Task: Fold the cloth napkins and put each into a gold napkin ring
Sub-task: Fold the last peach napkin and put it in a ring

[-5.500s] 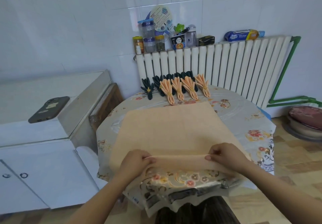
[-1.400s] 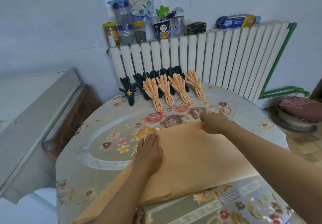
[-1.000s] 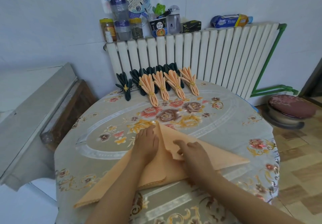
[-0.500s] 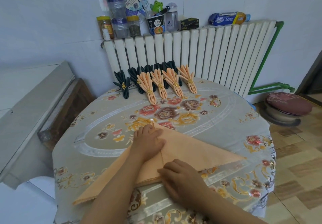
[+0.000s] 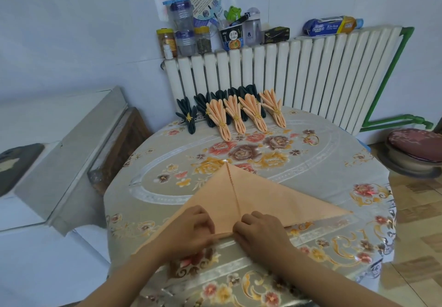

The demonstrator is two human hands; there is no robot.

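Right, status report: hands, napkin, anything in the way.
Left hand and right hand pinch the near edge of the peach napkin. Napkin folded to a triangle. Loose gold ring waits beyond; nothing in the way.

The napkin [image 5: 260,199] under my fingers [image 5: 203,220] is plain peach. The tabletop [image 5: 334,163] wears a grey cloth with red, brown and yellow flowers and gold scrolls. At the back lie four peach folded napkins [image 5: 248,113] and dark green ones [image 5: 189,118], all in gold rings. The radiator [image 5: 299,72] is white, its pipe [image 5: 392,72] green.
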